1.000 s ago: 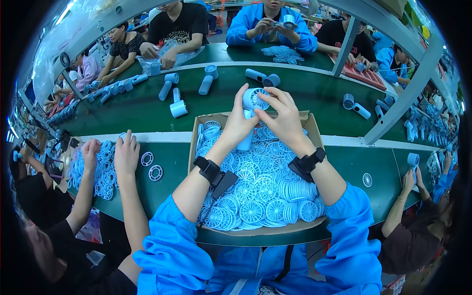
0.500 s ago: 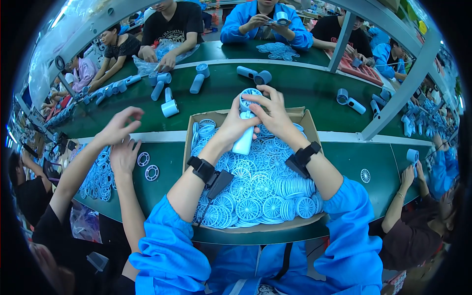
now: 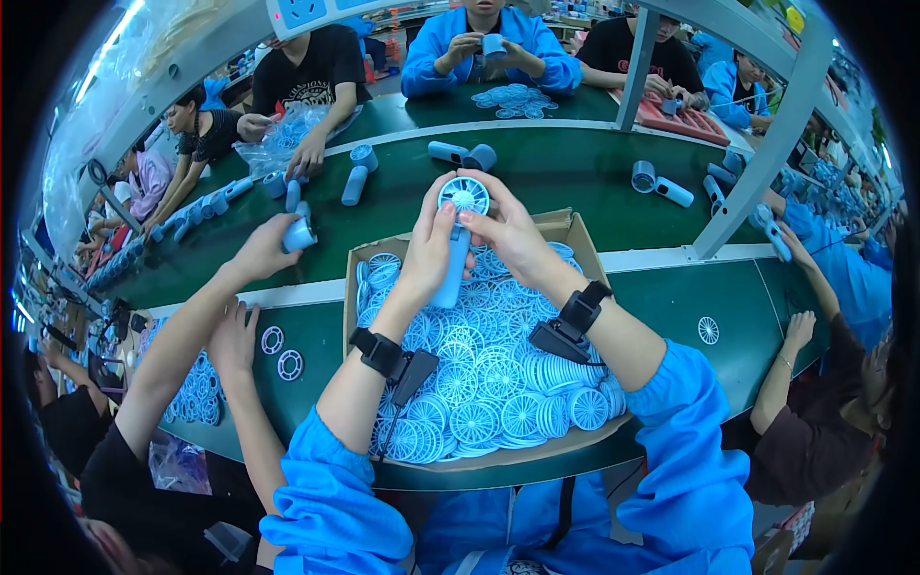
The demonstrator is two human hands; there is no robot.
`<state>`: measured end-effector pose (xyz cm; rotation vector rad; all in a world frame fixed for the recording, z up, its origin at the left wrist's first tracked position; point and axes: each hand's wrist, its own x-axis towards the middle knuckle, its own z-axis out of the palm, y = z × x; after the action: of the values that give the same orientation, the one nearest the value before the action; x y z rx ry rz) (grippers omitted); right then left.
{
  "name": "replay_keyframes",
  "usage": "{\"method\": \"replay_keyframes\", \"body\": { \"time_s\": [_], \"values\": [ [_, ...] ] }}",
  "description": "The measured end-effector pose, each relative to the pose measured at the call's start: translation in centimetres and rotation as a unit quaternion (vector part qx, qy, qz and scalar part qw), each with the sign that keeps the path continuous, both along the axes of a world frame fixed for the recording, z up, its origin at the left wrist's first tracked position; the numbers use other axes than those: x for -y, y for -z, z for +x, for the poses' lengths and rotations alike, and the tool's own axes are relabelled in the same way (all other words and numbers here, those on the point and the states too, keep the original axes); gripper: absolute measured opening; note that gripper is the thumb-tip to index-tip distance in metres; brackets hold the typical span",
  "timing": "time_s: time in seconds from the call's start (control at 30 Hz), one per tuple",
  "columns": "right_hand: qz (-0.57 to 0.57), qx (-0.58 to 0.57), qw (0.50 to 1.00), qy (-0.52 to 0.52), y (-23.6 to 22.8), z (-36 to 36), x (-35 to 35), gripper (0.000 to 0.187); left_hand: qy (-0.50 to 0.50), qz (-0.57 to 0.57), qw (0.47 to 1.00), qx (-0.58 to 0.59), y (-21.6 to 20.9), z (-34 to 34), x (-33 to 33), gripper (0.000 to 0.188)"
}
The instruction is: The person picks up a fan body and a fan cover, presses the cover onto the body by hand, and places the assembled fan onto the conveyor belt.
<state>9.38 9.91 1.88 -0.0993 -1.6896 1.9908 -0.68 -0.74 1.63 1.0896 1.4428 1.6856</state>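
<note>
In the head view, the only one I have, I see my left hand (image 3: 428, 251) curled around a light-blue plastic handheld fan with a round head and a stubby handle (image 3: 450, 273), its thumb at the lower edge of the spoked face (image 3: 464, 195). My right hand (image 3: 510, 240) cups the other side of the head, thumb also at the rim, so both are closed in on the fan. It is held up above the back part of an open brown cardboard box (image 3: 583, 241) of thin pale-blue spoked plastic discs (image 3: 502, 379), on the green table (image 3: 661, 297).

As I judge it, uneven thumb pressure could tilt the face or crack a thin spoke. A loose grip on the smooth handle could drop the fan among the discs; a careless wrist could catch the box's rim.
</note>
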Motion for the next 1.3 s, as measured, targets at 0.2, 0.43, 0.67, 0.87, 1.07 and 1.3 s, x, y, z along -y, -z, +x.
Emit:
{"method": "replay_keyframes", "body": {
  "time_s": [0.2, 0.43, 0.67, 0.87, 1.07, 1.3],
  "values": [
    [-0.055, 0.010, 0.998, -0.035, 1.0, 0.4, -1.1, 0.038, 0.031, -0.050, 0.998, -0.001, 0.6, -0.3, -0.2, 0.052],
    [-0.046, 0.012, 0.998, -0.048, 0.3, 0.2, -1.5, 0.036, 0.027, -0.049, 0.998, -0.030, 0.1, -0.1, 0.2, 0.070],
    [0.009, 0.052, 0.998, -0.029, 1.1, -0.2, -1.0, 0.042, 0.046, -0.104, 0.994, 0.002, 0.3, -1.0, 0.3, 0.073],
    [0.015, 0.080, 0.996, -0.037, 1.9, -0.1, -1.3, 0.042, 0.070, -0.136, 0.986, 0.068, 0.6, -1.2, 0.1, 0.061],
    [-0.012, 0.061, 0.998, -0.028, 1.9, -0.2, -1.2, 0.037, 0.090, -0.139, 0.976, 0.141, 0.4, -1.4, 0.0, 0.053],
    [-0.033, 0.058, 0.997, -0.032, 1.8, 0.0, -1.2, 0.034, 0.047, -0.108, 0.993, 0.028, 0.8, -0.9, -0.1, 0.047]
  ]
}}
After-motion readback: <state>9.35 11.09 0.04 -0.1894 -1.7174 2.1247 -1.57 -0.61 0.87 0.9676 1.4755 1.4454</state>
